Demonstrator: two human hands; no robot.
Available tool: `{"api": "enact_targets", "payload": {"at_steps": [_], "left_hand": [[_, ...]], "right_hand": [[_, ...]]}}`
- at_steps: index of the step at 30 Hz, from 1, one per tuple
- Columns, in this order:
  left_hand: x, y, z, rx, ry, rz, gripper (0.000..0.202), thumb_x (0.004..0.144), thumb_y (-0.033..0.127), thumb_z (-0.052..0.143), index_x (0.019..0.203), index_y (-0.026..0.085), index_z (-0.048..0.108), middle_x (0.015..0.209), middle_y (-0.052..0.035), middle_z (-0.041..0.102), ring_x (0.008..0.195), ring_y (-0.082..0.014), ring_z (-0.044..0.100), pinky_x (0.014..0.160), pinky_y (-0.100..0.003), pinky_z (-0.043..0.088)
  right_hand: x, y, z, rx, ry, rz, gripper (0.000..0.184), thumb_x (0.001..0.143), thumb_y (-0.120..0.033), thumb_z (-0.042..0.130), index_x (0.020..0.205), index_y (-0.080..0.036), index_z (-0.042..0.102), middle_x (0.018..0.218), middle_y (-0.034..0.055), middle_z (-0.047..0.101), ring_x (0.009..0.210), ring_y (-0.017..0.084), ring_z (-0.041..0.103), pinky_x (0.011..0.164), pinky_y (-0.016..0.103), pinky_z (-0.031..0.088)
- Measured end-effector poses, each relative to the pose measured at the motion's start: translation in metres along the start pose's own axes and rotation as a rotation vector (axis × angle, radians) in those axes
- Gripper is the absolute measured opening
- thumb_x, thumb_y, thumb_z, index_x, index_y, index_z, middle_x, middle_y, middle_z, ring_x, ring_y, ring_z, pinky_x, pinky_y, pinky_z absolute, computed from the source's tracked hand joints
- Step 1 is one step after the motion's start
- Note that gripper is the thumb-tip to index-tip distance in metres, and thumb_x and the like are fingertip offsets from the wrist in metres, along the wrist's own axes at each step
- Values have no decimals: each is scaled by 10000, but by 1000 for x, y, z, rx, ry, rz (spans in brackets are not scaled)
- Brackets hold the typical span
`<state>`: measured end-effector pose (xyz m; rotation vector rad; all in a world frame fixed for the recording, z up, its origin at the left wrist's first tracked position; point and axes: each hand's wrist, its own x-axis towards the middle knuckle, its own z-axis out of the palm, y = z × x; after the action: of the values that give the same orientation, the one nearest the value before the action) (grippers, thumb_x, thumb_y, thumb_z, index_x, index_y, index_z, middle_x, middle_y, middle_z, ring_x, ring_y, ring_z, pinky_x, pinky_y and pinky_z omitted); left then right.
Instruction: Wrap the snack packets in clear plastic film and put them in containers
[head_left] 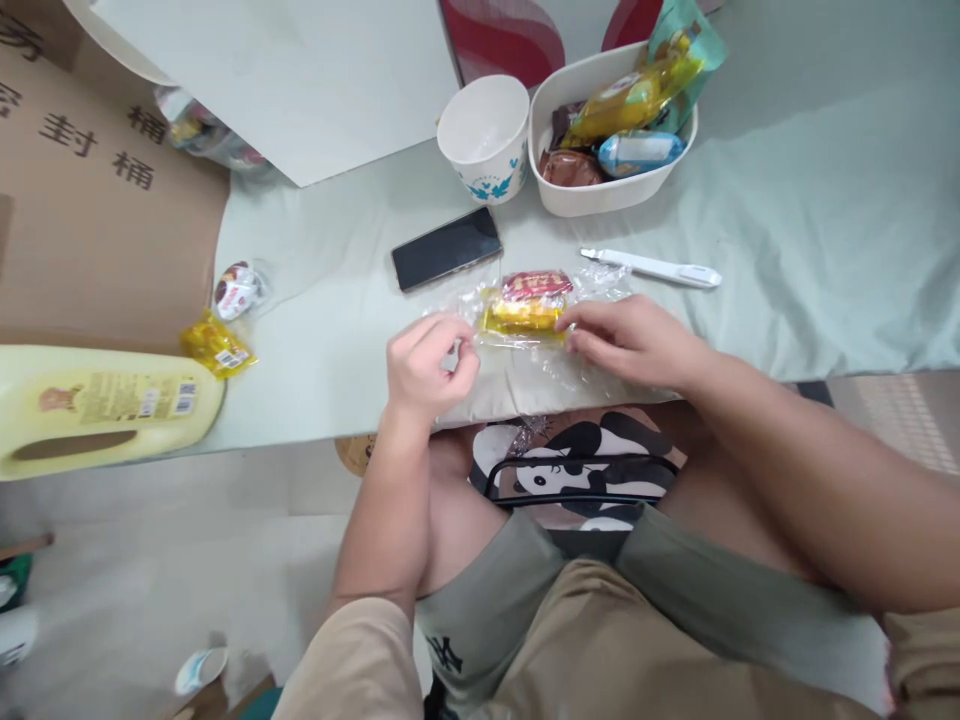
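Observation:
A clear plastic bag (525,305) with yellow and red wrapped snacks inside lies on the pale green table cover (322,330) near the front edge. My left hand (427,365) pinches the bag's left edge with curled fingers. My right hand (630,340) rests on the bag's right side, fingers pressed together against the plastic. Both hands are close together, just in front of a black phone (446,248).
A white paper cup (486,135) and a white tub of wrapped snacks (611,125) stand behind. A white pen-like tool (652,267) lies right. Two loose snacks (225,320) and a yellow jug (97,405) are left, beside a cardboard box (90,200).

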<state>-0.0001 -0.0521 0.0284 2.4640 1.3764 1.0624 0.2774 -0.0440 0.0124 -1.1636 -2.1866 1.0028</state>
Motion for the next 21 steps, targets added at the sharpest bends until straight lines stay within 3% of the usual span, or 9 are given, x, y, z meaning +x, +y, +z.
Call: {"api": "enact_targets", "payload": {"at_steps": [4,7,9,11,14,15,17,19,21], "left_hand": [[-15,4,-10,-73,-143,27,131,675,99,567,678,226,599,620,13,645,498,-129,519,493,-281,426],[-24,7,-17,-215,-437,-63,127,753,139,584,717,230,665,632,24,688,504,-119,588,505,-254,471],[-30,5,-19,-310,-597,-154,152,829,186,594,833,247,733,674,29,731,537,-118,646,530,-238,513],[-32,1,-19,-325,-507,-233,185,887,223,592,974,251,753,734,17,762,596,-127,695,557,-237,542],[-29,-9,-15,-201,-85,-248,177,895,255,630,1038,226,730,836,-19,778,734,-160,737,693,-287,595],[-27,-12,-13,-157,-22,-226,193,870,282,676,1047,222,725,903,-36,783,824,-182,746,782,-322,608],[-22,-17,-7,-99,-52,-194,350,784,347,783,1103,220,716,1105,-76,772,1051,-242,722,964,-399,583],[-20,-20,0,-103,-184,-220,415,765,354,803,1145,220,708,1251,-97,734,1186,-271,672,1047,-433,541],[-20,-21,8,-145,-235,-304,219,840,307,723,1040,218,719,1132,-74,761,1054,-234,702,960,-394,562]], "right_hand": [[8,7,6,-77,170,73,242,883,-268,537,1020,-227,731,843,49,745,734,226,654,707,368,485],[11,10,13,-111,200,80,343,842,-254,556,1152,-212,698,967,83,742,820,258,670,745,396,501],[12,11,15,-128,199,104,330,828,-253,563,1132,-203,680,1006,99,741,846,272,678,753,407,508],[12,11,17,-144,206,150,267,835,-265,571,1078,-205,663,986,103,748,847,285,685,742,417,517],[11,13,18,-171,245,144,363,857,-301,593,1210,-225,628,1105,116,755,924,321,703,763,456,543],[11,13,19,-179,263,116,450,863,-321,607,1304,-237,595,1193,126,738,986,341,704,789,477,552],[11,14,21,-186,300,53,637,867,-374,648,1474,-266,487,1371,144,664,1135,383,677,855,516,559],[10,14,24,-190,321,8,785,858,-432,694,1565,-286,386,1486,151,581,1247,416,630,908,539,556],[10,13,24,-201,313,-11,874,843,-483,725,1600,-288,333,1549,157,518,1298,433,598,928,545,557]]}}
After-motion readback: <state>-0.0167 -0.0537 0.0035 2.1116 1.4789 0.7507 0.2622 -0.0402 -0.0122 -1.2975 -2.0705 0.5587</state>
